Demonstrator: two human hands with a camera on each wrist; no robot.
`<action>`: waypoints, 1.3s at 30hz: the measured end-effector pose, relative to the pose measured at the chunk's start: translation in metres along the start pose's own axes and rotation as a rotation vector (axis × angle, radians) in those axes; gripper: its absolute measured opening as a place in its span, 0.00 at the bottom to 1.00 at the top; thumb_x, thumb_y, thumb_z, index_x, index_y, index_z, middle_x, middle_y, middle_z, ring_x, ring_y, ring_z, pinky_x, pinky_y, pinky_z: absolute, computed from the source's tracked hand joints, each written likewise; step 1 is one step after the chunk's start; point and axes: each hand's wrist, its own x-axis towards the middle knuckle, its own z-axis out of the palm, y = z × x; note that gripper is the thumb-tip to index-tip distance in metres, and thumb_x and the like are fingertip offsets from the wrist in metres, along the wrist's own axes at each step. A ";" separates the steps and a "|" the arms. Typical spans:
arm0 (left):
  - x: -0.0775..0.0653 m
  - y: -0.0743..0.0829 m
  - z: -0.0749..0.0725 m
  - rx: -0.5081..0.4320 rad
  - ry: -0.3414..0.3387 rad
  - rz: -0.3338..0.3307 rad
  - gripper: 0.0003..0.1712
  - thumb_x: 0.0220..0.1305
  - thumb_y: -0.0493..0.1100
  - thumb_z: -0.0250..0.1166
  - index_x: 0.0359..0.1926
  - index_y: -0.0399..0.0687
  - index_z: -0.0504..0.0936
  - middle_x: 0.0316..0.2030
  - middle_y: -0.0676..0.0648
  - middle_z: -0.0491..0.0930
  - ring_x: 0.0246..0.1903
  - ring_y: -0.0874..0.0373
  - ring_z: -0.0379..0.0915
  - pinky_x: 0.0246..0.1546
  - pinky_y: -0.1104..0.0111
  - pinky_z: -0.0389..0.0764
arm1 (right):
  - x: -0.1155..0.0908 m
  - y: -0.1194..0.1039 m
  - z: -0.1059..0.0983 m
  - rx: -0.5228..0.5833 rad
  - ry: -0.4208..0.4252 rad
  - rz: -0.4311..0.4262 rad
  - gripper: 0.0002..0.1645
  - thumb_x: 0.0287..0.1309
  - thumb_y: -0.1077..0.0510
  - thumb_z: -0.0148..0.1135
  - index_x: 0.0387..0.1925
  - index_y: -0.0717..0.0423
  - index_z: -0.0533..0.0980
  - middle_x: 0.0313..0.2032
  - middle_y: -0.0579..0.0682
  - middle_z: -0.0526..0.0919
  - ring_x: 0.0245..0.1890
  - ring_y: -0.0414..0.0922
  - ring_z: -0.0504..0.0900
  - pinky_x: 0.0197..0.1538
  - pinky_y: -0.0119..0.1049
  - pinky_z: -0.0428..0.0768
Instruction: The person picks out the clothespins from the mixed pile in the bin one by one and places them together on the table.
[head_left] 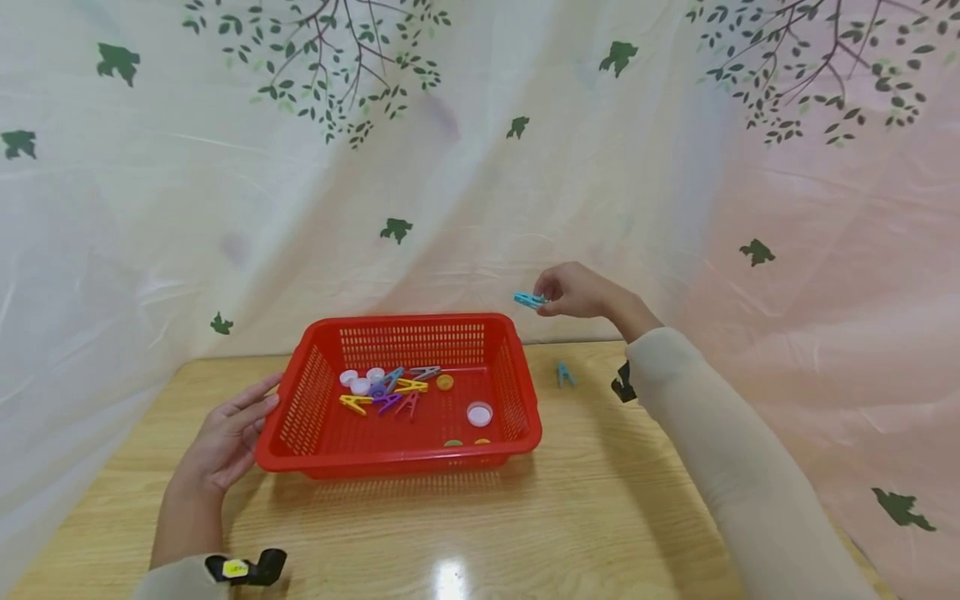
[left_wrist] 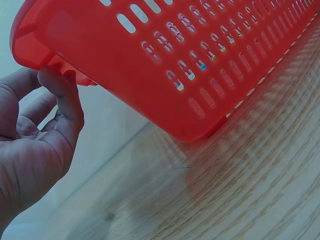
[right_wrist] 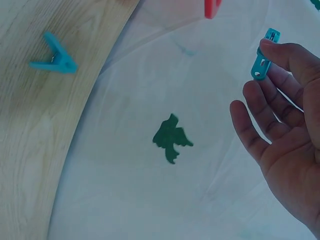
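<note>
Your right hand (right_wrist: 295, 150) pinches a blue peg (right_wrist: 260, 65), second peg (right_wrist: 60, 61) on the bench (right_wrist: 40, 140), red bit (right_wrist: 212, 8) up top, plastic maybe.

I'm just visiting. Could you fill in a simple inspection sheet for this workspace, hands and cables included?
Surface: wooden table, light-coloured, visible grain.
Job's things: red basket holding multicoloured clothespins and round caps; one blue clothespin lies on the table to its right.
Clutter: nothing seen.
Hands: left hand holds the basket's left rim; right hand pinches another blue clothespin in the air.
Cables: nothing seen.
Surroundings: pale sheet behind the table, with leafy branches and dark green shapes.
</note>
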 end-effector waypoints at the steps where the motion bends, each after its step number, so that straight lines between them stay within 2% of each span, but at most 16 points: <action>1: 0.000 0.000 0.000 -0.002 0.003 -0.001 0.20 0.77 0.34 0.55 0.58 0.58 0.86 0.51 0.50 0.87 0.47 0.55 0.86 0.49 0.59 0.85 | -0.001 0.002 0.000 -0.002 -0.001 0.004 0.10 0.62 0.59 0.71 0.42 0.59 0.82 0.35 0.51 0.85 0.37 0.49 0.80 0.46 0.44 0.83; 7: -0.001 0.000 0.000 -0.007 0.022 -0.008 0.20 0.77 0.34 0.56 0.58 0.58 0.86 0.51 0.50 0.87 0.47 0.56 0.86 0.49 0.60 0.85 | -0.010 0.019 0.005 -0.008 0.002 0.038 0.09 0.62 0.59 0.71 0.41 0.59 0.82 0.34 0.50 0.84 0.37 0.48 0.80 0.46 0.45 0.83; 19: 0.000 0.001 0.001 -0.007 0.034 -0.015 0.22 0.76 0.34 0.57 0.65 0.57 0.82 0.52 0.51 0.87 0.49 0.56 0.85 0.50 0.60 0.85 | -0.035 0.055 0.024 -0.024 0.003 0.086 0.11 0.62 0.59 0.71 0.42 0.62 0.81 0.33 0.51 0.83 0.35 0.47 0.79 0.42 0.44 0.82; 27: 0.001 0.001 0.001 -0.020 0.041 -0.025 0.27 0.77 0.34 0.57 0.72 0.55 0.74 0.54 0.51 0.86 0.51 0.55 0.85 0.52 0.59 0.84 | -0.051 0.078 0.042 -0.012 -0.014 0.134 0.10 0.64 0.57 0.70 0.39 0.59 0.81 0.32 0.50 0.82 0.34 0.47 0.78 0.40 0.43 0.80; 30: 0.002 0.001 0.002 -0.031 0.026 -0.030 0.25 0.77 0.34 0.56 0.70 0.55 0.77 0.54 0.51 0.86 0.51 0.55 0.85 0.52 0.60 0.84 | -0.058 0.087 0.046 -0.006 -0.021 0.167 0.10 0.64 0.58 0.70 0.40 0.61 0.81 0.34 0.51 0.83 0.36 0.48 0.79 0.43 0.46 0.82; 34: 0.002 0.001 0.001 -0.036 0.022 -0.025 0.21 0.77 0.34 0.56 0.62 0.57 0.84 0.52 0.51 0.87 0.49 0.56 0.85 0.50 0.60 0.85 | -0.064 0.095 0.052 0.013 -0.030 0.188 0.15 0.64 0.57 0.70 0.45 0.64 0.81 0.38 0.53 0.84 0.40 0.49 0.81 0.48 0.49 0.83; 39: 0.001 0.001 0.000 -0.048 0.016 -0.022 0.20 0.77 0.33 0.55 0.58 0.57 0.87 0.52 0.50 0.87 0.49 0.56 0.85 0.50 0.60 0.85 | -0.068 0.101 0.059 0.011 -0.040 0.209 0.17 0.64 0.56 0.69 0.47 0.65 0.80 0.40 0.55 0.84 0.41 0.51 0.81 0.49 0.51 0.83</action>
